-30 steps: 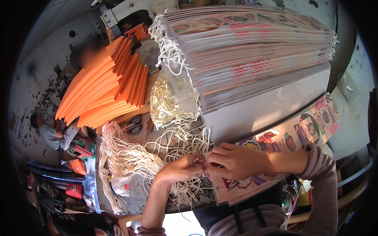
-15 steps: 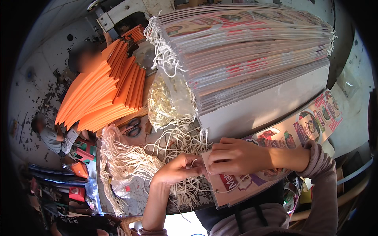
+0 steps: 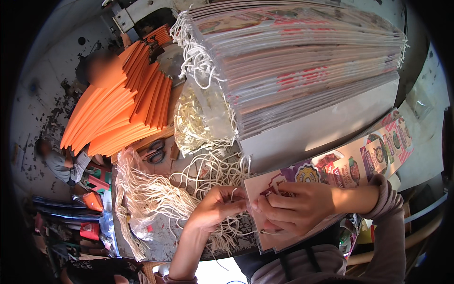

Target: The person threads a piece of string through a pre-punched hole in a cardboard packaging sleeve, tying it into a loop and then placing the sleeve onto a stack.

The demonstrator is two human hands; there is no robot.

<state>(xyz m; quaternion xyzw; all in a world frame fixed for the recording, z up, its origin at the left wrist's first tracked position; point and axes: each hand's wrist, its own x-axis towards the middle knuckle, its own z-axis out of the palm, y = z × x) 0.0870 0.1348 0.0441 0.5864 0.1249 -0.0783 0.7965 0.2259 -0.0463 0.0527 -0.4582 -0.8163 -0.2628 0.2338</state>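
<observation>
A long printed card with food pictures lies slanted in front of me, apparently with more cards beneath. My right hand is over its left part, fingers bent and gripping near the left edge. At that edge my left hand is closed in a pinch, with a bit of white cord showing at the thumb and forefinger. The fingertips of both hands nearly meet there. Another cord passes through the card's lower left corner. Under and beside my left hand spreads a bundle of loose white cords.
A tall stack of corded printed boards stands behind the card. Beside it are a clear bag of small yellowish pieces and scissors. Folded orange sheets pile up at left, in front of a person. Another person sits farther off.
My right hand has slid down the card, uncovering its upper left print. The card's far end has shifted slightly right and down. My left hand stays at the edge, still pinching.
</observation>
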